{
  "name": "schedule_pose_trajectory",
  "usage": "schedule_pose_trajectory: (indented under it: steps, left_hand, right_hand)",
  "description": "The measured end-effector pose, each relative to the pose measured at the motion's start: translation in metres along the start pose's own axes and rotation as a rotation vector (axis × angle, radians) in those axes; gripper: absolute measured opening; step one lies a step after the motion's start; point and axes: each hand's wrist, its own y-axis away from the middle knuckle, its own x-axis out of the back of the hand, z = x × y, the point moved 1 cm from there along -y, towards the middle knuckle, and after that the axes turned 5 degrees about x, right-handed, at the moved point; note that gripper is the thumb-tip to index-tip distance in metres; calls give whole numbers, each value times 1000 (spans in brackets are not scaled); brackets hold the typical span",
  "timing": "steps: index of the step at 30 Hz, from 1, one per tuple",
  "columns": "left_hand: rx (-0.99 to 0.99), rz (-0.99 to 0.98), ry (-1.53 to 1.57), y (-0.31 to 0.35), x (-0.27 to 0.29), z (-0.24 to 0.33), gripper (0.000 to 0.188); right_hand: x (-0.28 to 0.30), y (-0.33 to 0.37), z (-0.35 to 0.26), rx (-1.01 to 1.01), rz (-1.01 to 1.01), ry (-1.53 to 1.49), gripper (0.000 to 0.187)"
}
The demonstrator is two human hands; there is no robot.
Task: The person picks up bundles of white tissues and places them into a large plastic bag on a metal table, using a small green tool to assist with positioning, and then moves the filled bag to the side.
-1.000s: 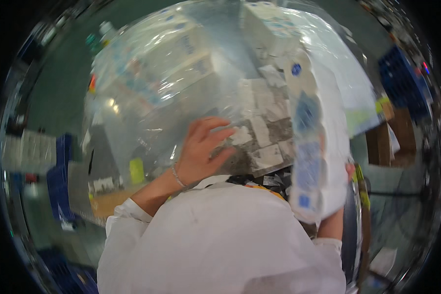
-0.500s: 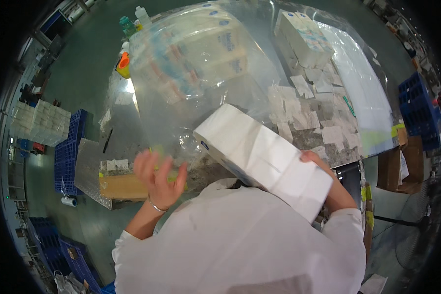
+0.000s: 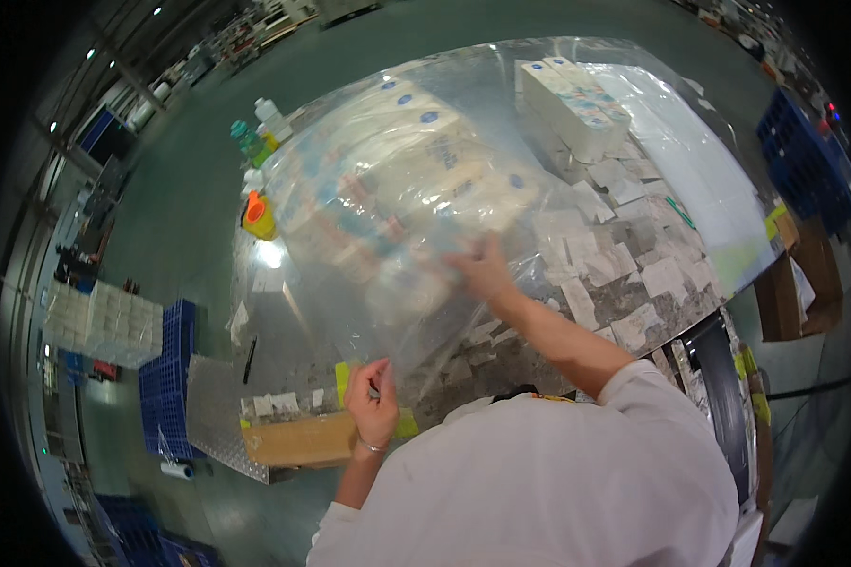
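Observation:
A large clear plastic bag (image 3: 416,345) lies across the table, holding several white tissue packs (image 3: 444,156) with blue and pink print. At the bag's near edge, my left hand (image 3: 373,406) is closed, with the plastic film pinched between thumb and fingers. My right hand (image 3: 487,269) reaches in at the bag's right side and touches the nearest packs, its fingers stretched out and slightly blurred. Whether it is under the film or on top, I cannot tell. Two more white packs (image 3: 577,109) stand side by side at the far right of the table.
White paper scraps (image 3: 667,279) and a green pen (image 3: 681,213) lie on the right of the table. At the left are an orange-yellow tape roll (image 3: 258,217), bottles (image 3: 251,142) and a black pen (image 3: 250,359). A cardboard piece (image 3: 298,441) lines the near edge. Blue pallets (image 3: 167,369) stand beyond.
The white pack that my right hand held against me is now out of that hand and seems to be in the bag. My right hand has moved forward; the left has closed on the film.

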Motion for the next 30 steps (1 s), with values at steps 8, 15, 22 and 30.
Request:
schedule_pose_trajectory:
  steps: [8, 15, 22, 30]
  left_hand:
    - [406, -284, 154, 0, -34, -32, 8]
    - [753, -216, 204, 16, -74, -96, 8]
    - [881, -197, 94, 18, -96, -142, 16]
    - [1309, -374, 224, 25, -82, -87, 19]
  right_hand:
    - [62, 0, 69, 7, -402, 865, 72]
    - [241, 24, -57, -325, -406, 554, 31]
    - [377, -165, -89, 132, 572, 1181, 77]
    - [336, -296, -99, -255, 587, 1605, 88]
